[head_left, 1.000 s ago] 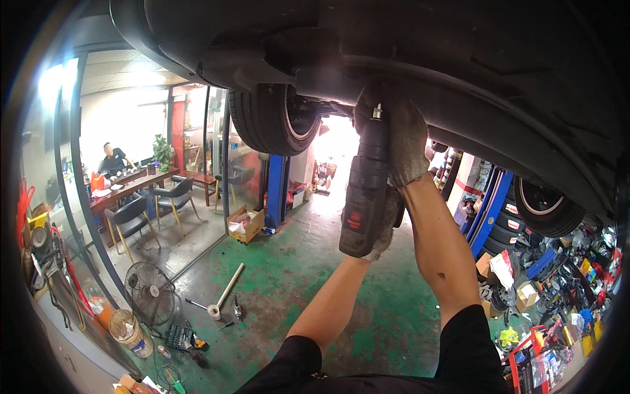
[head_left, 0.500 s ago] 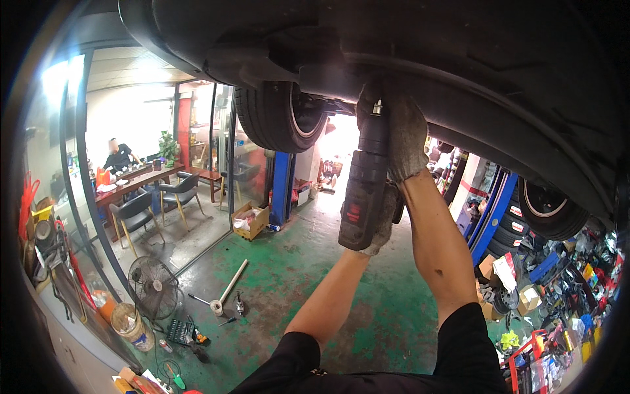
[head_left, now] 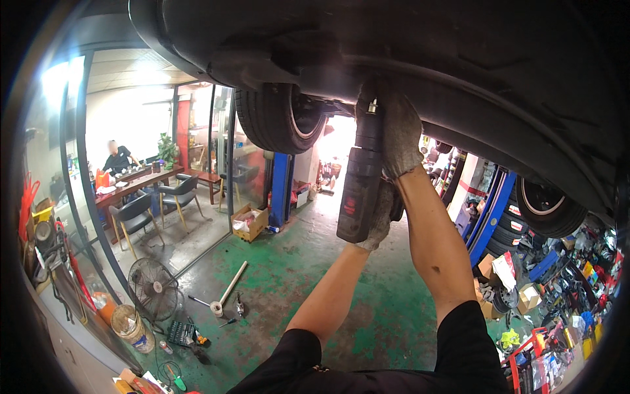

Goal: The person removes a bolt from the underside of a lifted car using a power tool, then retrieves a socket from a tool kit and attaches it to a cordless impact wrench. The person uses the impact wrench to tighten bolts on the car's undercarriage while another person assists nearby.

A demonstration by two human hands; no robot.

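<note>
Reaching overhead, both gloved hands work a black power tool held upright against the dark underbody of a raised car. The right hand is closed around the upper part of the tool, just below where its tip meets the underbody. The left hand is closed on the tool's lower end from behind, mostly hidden by the body of the tool, so the tool stands between the two hands with the right above and the left below. A car wheel hangs to the left of the tool. Far below, on the green floor, lie a long-handled mallet and a standing fan, well apart from the hands
</note>
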